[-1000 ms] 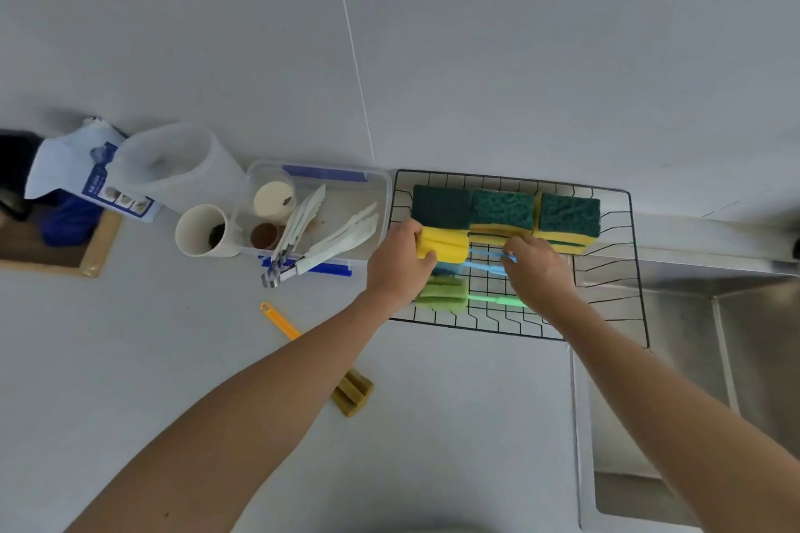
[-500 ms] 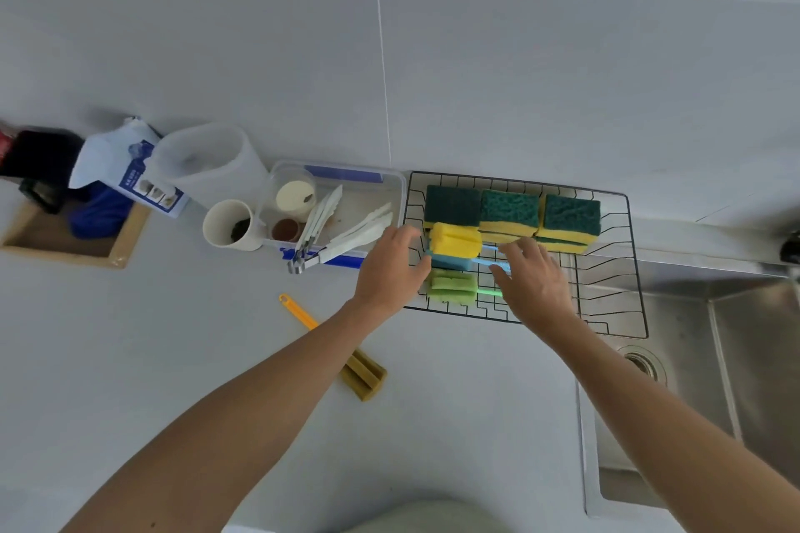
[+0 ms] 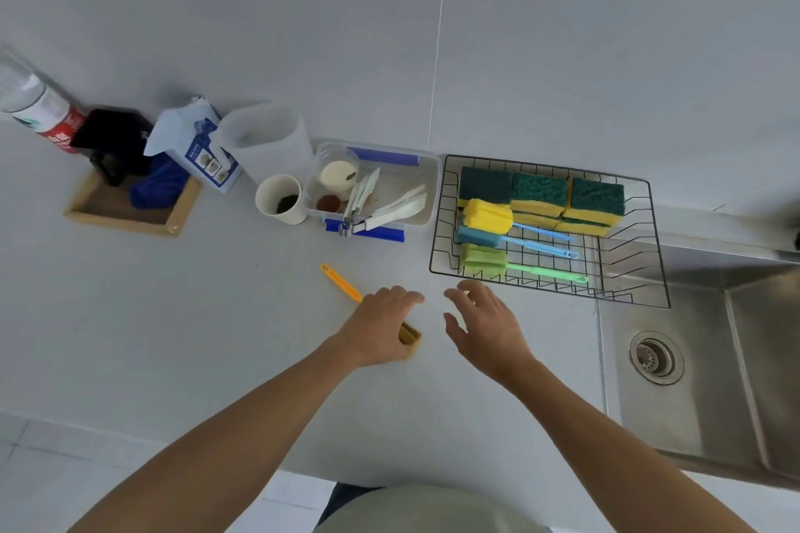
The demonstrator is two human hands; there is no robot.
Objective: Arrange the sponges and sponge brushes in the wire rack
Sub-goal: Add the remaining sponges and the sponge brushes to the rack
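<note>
Both hands left wire rack [image 3: 550, 229] — drew back toward lower centre of frame. Left hand [image 3: 381, 327] came over orange sponge brush [image 3: 342, 283] on counter; right hand [image 3: 487, 327] ended beside it, fingers spread, holding nothing.

- A pale grey worktop [image 3: 173, 338] is carrying everything, with a steel sink [image 3: 692, 381] set in at the right.
- A wire rack [image 3: 658, 229] is sitting by the sink.
- A clear plastic tub [image 3: 426, 203], a paper cup [image 3: 279, 198], a white jug [image 3: 268, 143] and a wooden tray [image 3: 125, 214] are standing along the wall.
- An orange sponge brush [image 3: 342, 283] is lying near the front.
</note>
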